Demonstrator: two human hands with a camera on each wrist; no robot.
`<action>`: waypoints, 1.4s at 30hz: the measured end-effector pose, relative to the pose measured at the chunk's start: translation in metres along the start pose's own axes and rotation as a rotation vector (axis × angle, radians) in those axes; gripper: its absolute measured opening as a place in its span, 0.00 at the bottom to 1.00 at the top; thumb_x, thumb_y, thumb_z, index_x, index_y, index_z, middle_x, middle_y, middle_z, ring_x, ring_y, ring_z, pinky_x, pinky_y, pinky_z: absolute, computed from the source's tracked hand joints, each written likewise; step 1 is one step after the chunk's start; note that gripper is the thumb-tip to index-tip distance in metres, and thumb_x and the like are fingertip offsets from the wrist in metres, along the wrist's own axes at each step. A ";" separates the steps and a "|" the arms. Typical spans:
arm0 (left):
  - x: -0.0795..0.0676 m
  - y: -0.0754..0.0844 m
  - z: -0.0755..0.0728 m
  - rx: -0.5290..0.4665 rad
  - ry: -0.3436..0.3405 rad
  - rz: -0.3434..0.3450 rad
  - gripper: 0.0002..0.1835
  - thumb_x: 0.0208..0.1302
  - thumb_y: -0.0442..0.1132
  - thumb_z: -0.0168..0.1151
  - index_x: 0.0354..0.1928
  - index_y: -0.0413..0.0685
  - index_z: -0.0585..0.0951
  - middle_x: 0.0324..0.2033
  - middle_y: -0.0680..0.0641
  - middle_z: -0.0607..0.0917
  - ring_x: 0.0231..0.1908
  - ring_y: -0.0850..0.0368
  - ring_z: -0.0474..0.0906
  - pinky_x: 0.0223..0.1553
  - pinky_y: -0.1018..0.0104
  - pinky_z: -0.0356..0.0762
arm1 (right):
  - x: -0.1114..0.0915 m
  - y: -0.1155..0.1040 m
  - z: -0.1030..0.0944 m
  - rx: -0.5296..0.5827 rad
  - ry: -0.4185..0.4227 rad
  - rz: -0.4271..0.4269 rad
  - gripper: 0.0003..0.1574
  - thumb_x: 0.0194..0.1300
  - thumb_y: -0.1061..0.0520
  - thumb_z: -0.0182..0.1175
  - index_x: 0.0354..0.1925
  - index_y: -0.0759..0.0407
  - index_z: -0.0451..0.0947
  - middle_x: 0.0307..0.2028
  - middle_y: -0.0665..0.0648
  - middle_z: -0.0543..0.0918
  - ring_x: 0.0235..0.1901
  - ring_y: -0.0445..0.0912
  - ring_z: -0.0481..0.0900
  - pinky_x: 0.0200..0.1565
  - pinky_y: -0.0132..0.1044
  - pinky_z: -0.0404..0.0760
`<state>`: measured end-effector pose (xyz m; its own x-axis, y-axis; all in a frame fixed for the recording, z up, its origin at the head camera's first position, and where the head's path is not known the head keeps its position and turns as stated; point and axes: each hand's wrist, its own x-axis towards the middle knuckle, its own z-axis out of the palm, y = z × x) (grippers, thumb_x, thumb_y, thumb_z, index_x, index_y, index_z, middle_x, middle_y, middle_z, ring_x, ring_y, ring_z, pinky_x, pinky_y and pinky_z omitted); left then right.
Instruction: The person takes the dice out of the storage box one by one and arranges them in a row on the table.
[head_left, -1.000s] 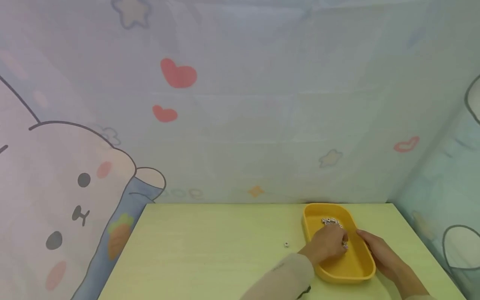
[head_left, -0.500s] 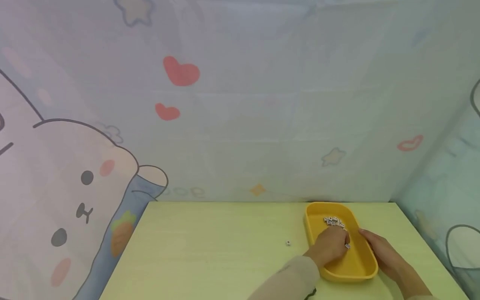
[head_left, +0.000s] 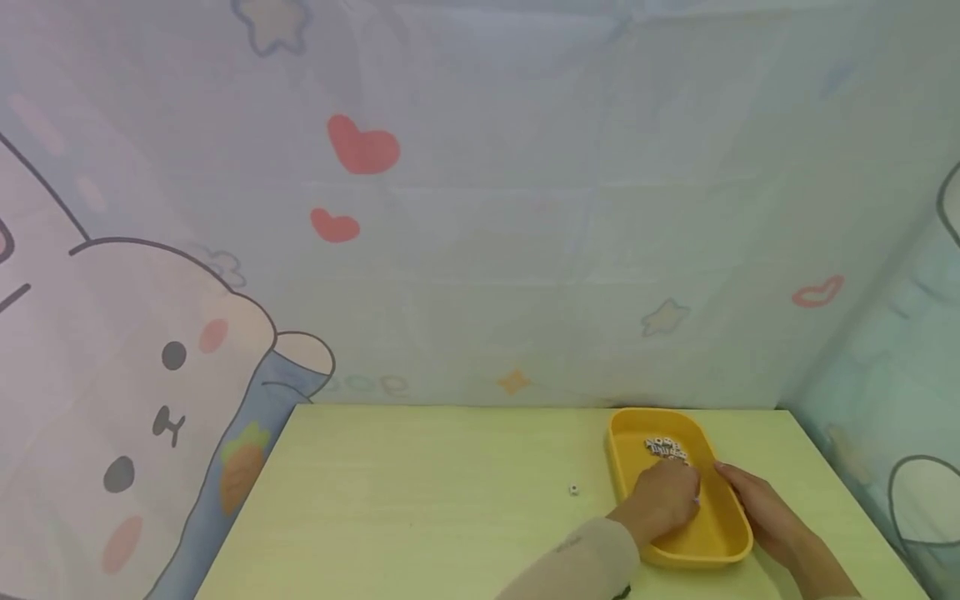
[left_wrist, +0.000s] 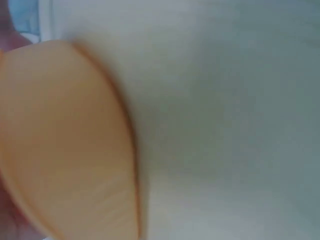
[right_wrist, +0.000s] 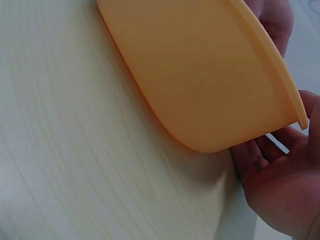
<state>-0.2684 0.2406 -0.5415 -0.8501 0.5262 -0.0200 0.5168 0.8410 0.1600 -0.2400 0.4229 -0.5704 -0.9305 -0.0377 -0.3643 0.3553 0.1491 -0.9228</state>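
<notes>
A yellow tray [head_left: 701, 542] stands at the right of the table. Small white beads with dark marks [head_left: 666, 448] lie bunched at its far end. My left hand [head_left: 663, 498] is low inside the tray, just nearer than the beads, fingers curled; a small white bead [head_left: 697, 501] peeks out at its fingertips, the rest hidden by the hand. At the tray's right wall, my right hand [head_left: 765, 508] grips it from outside, and in the right wrist view its fingers [right_wrist: 272, 145] reach behind the tray's end. In the left wrist view, the tray wall [left_wrist: 70, 145] fills the left side.
One loose white bead [head_left: 573, 490] lies on the pale wood-grain table [head_left: 412, 500], left of the tray. A printed cloth [head_left: 480, 208] with hearts, stars and a cartoon rabbit hangs along the table's back and sides.
My left hand has shifted slightly nearer and right inside the tray, and now covers more of the beads at its fingertips. The right hand stays on the tray wall.
</notes>
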 end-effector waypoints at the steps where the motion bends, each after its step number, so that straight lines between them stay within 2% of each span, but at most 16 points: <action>1: -0.001 -0.002 -0.002 -0.012 0.003 0.010 0.03 0.70 0.53 0.71 0.39 0.68 0.86 0.35 0.67 0.82 0.39 0.72 0.77 0.38 0.74 0.78 | 0.000 0.000 0.001 0.003 -0.005 -0.001 0.48 0.84 0.33 0.44 0.76 0.73 0.58 0.54 0.49 0.81 0.50 0.42 0.82 0.53 0.41 0.85; 4: -0.005 -0.009 -0.012 -0.072 0.014 0.047 0.04 0.70 0.52 0.70 0.39 0.67 0.85 0.33 0.67 0.81 0.36 0.73 0.75 0.37 0.76 0.75 | 0.000 0.002 0.002 0.006 -0.013 -0.004 0.48 0.84 0.33 0.44 0.75 0.72 0.59 0.54 0.49 0.82 0.50 0.42 0.82 0.53 0.41 0.85; 7: -0.013 -0.019 -0.023 -0.151 0.048 0.076 0.05 0.69 0.51 0.72 0.39 0.64 0.85 0.32 0.67 0.80 0.34 0.74 0.73 0.43 0.79 0.75 | -0.001 0.004 0.002 0.009 -0.017 0.006 0.48 0.84 0.32 0.44 0.76 0.72 0.59 0.55 0.50 0.82 0.51 0.43 0.82 0.53 0.42 0.85; 12: -0.032 -0.038 -0.046 -0.242 0.122 0.112 0.06 0.71 0.51 0.72 0.41 0.61 0.85 0.33 0.66 0.79 0.33 0.75 0.72 0.39 0.83 0.73 | -0.005 0.004 0.002 0.002 0.006 0.027 0.52 0.84 0.32 0.43 0.78 0.76 0.53 0.55 0.53 0.82 0.49 0.43 0.83 0.51 0.43 0.86; 13: -0.036 -0.042 -0.050 -0.252 0.132 0.117 0.07 0.71 0.51 0.72 0.41 0.61 0.84 0.33 0.66 0.80 0.32 0.75 0.71 0.35 0.83 0.71 | -0.006 0.004 0.001 0.002 0.010 0.031 0.53 0.84 0.32 0.43 0.78 0.76 0.51 0.55 0.53 0.82 0.49 0.43 0.83 0.51 0.43 0.86; 16: -0.044 -0.060 -0.061 -0.275 0.158 0.138 0.06 0.72 0.50 0.71 0.41 0.61 0.84 0.35 0.65 0.80 0.34 0.76 0.72 0.35 0.84 0.70 | -0.006 0.000 0.000 -0.001 0.021 0.039 0.55 0.84 0.32 0.43 0.79 0.77 0.48 0.55 0.54 0.82 0.49 0.43 0.83 0.51 0.43 0.86; 19: -0.049 -0.082 -0.065 -0.272 0.182 0.154 0.06 0.72 0.49 0.72 0.40 0.60 0.83 0.35 0.64 0.80 0.34 0.75 0.72 0.36 0.84 0.70 | -0.006 -0.004 -0.001 -0.017 0.022 0.043 0.57 0.83 0.30 0.43 0.80 0.77 0.46 0.56 0.55 0.82 0.48 0.43 0.83 0.51 0.43 0.86; 25: -0.061 -0.129 -0.058 -0.322 0.196 0.132 0.06 0.70 0.46 0.73 0.38 0.58 0.84 0.34 0.62 0.79 0.34 0.72 0.74 0.39 0.81 0.74 | -0.003 -0.007 -0.003 -0.031 0.017 0.036 0.57 0.84 0.30 0.42 0.80 0.77 0.45 0.57 0.56 0.82 0.48 0.43 0.83 0.51 0.42 0.86; 31: -0.080 -0.167 -0.039 -0.382 0.156 0.079 0.05 0.69 0.44 0.74 0.38 0.56 0.85 0.35 0.60 0.83 0.37 0.69 0.77 0.42 0.76 0.78 | 0.000 -0.004 -0.001 -0.025 0.026 0.052 0.57 0.83 0.30 0.42 0.80 0.76 0.46 0.56 0.54 0.82 0.48 0.43 0.83 0.50 0.42 0.86; 37: -0.093 -0.187 -0.014 -0.378 0.131 0.036 0.05 0.66 0.42 0.76 0.38 0.54 0.88 0.36 0.58 0.84 0.39 0.65 0.80 0.43 0.73 0.80 | -0.001 0.001 0.001 -0.017 0.023 0.052 0.57 0.83 0.29 0.43 0.80 0.76 0.47 0.54 0.53 0.83 0.48 0.44 0.83 0.50 0.43 0.86; 42: -0.092 -0.193 -0.007 -0.331 0.138 0.022 0.04 0.65 0.43 0.77 0.37 0.57 0.88 0.36 0.59 0.84 0.40 0.64 0.81 0.43 0.71 0.81 | -0.001 -0.002 0.002 -0.027 0.018 0.032 0.57 0.83 0.29 0.42 0.80 0.76 0.47 0.54 0.53 0.83 0.47 0.44 0.84 0.50 0.43 0.86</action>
<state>-0.2903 0.0291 -0.5641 -0.8566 0.5026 0.1166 0.4933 0.7316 0.4706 -0.2396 0.4203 -0.5689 -0.9202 -0.0143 -0.3913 0.3828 0.1770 -0.9067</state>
